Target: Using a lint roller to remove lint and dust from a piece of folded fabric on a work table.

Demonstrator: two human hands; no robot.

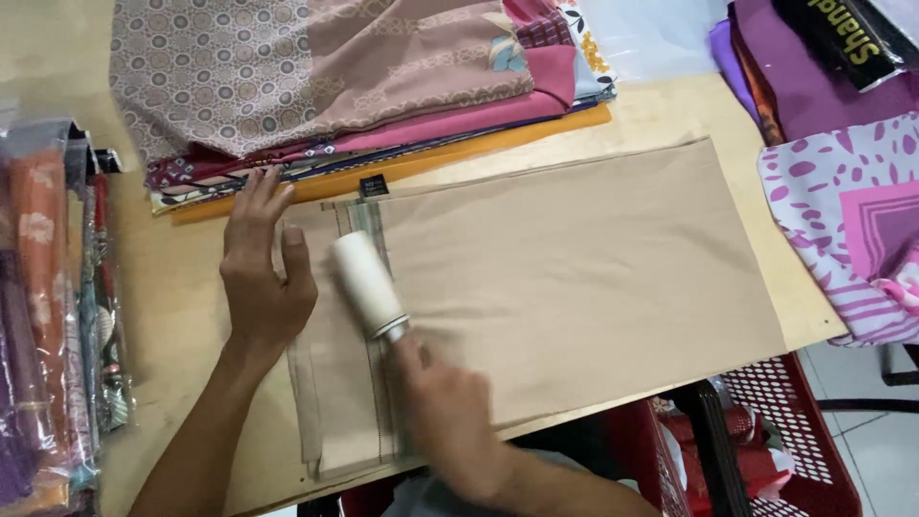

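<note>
1. The left hand (260, 273) is laid flat, fingers spread, on the left end of the beige cloth (593, 268), pinning it to the wooden surface (182, 316).
2. The right hand (445, 412) is closed around the handle of a lint roller (369, 285), whose white cylinder is pressed on the cloth just beside the left hand.
3. The cloth is folded into a long smooth rectangle, with stitched hems at its left end.
4. A stack of patterned fabrics (325, 86) is seen behind it.

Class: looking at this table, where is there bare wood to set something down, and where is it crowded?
Bare table lies between the left hand and the wrapped fabrics; another patch borders the beige cloth and folded stack. The right side, by the pink scarf, is crowded.
</note>
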